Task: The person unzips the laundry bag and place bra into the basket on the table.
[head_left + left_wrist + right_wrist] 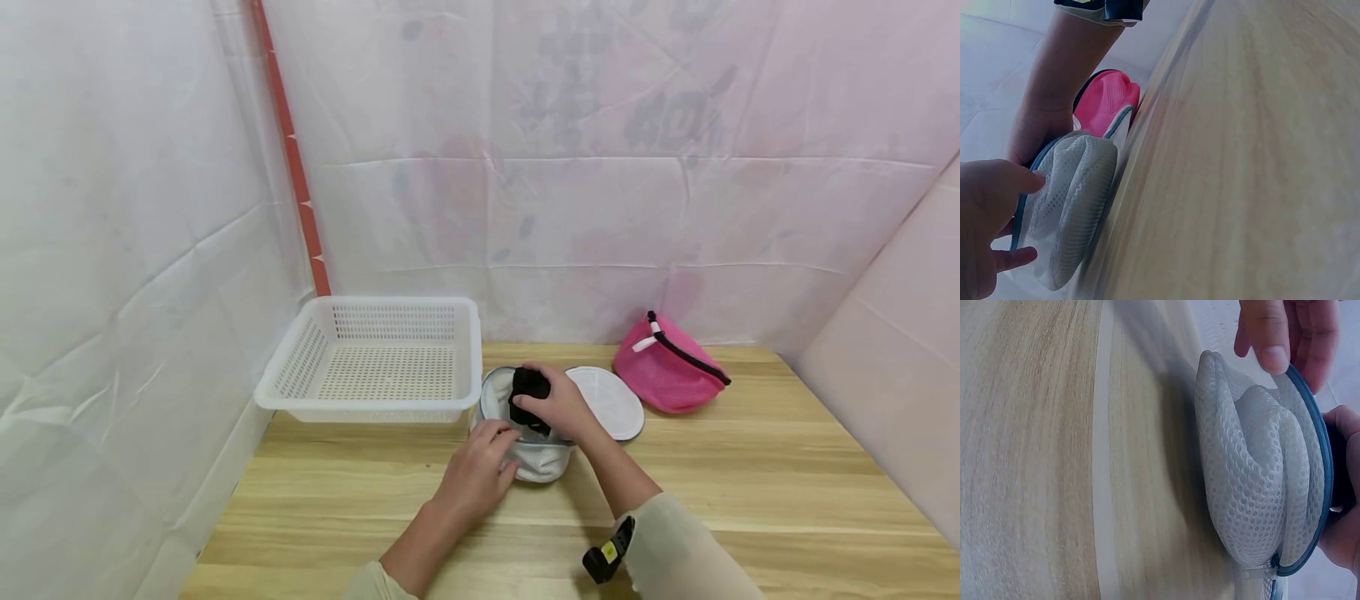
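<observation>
A white mesh laundry bag (542, 462) with a blue-grey zipper edge (1322, 456) stands on the table, its round lid (609, 404) folded back to the right. My left hand (474, 468) pinches the bag's near-left rim, thumb outside and fingers over the edge, as the right wrist view shows. Inside the bag's opening, my right hand (564, 407) grips a bunched black cloth (529, 385) from the right. The lower part of that cloth is hidden by the bag's wall and my fingers.
At the back left is a white plastic basket (367, 407) with slotted sides. A pink mesh bag (667, 375) with a black zipper sits at the back right, beyond the lid. White sheeting (585, 208) hangs behind the wooden table (750, 492) and along both sides.
</observation>
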